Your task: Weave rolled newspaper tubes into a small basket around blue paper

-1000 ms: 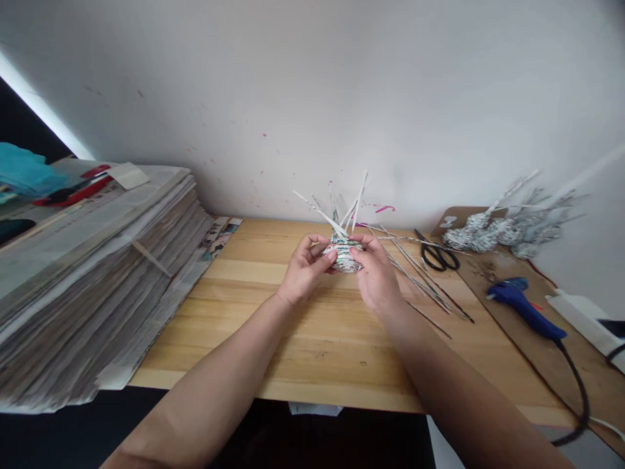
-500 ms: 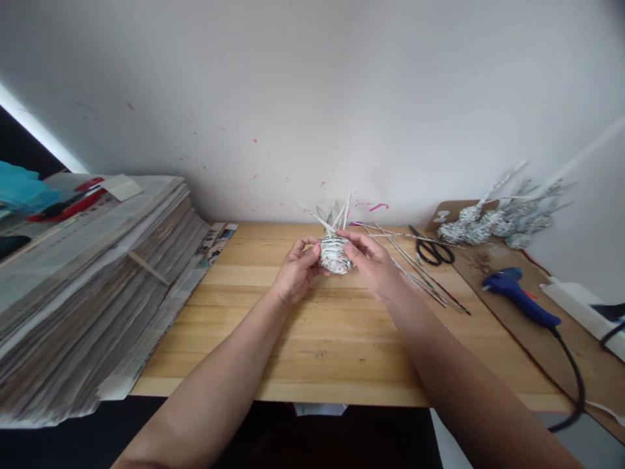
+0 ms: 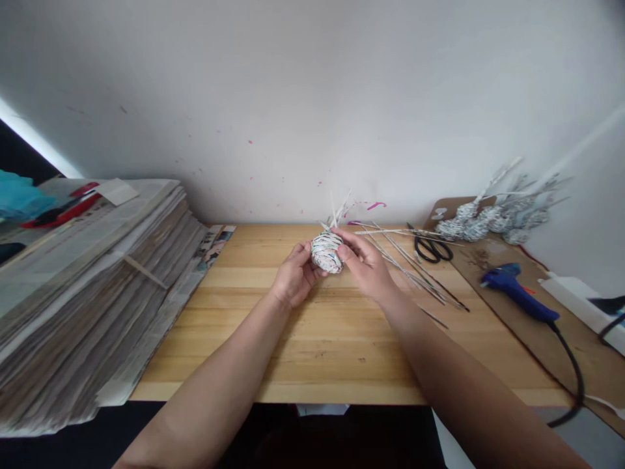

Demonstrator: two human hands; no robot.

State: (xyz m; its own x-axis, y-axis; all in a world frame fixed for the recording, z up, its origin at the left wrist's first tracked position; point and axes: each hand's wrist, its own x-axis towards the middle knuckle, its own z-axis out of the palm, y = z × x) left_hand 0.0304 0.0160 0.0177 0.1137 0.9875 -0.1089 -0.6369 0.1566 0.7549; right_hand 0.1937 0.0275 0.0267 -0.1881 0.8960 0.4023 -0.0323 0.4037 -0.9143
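A small round ball woven from rolled newspaper strips (image 3: 327,253) is held just above the wooden table, its loose strip ends pointing up and back toward the wall. My left hand (image 3: 295,272) cups its left side, with the thumb near the upper edge and fingers underneath. On the other side my right hand (image 3: 367,264) grips it, thumb on the front and index finger along the top. Several loose rolled paper sticks (image 3: 410,267) lie on the table right of my right hand, some running behind it.
Black-handled scissors (image 3: 431,247) lie beyond the sticks. A blue glue gun (image 3: 521,296) rests on a brown board at right, near a white power strip (image 3: 586,311). Several similar woven paper pieces (image 3: 481,221) stand behind. A tall newspaper stack (image 3: 97,293) fills the left side.
The woven paper ball has tilted and turned in my hands, showing more of its side, and its strip ends show less. Both hands keep their hold.
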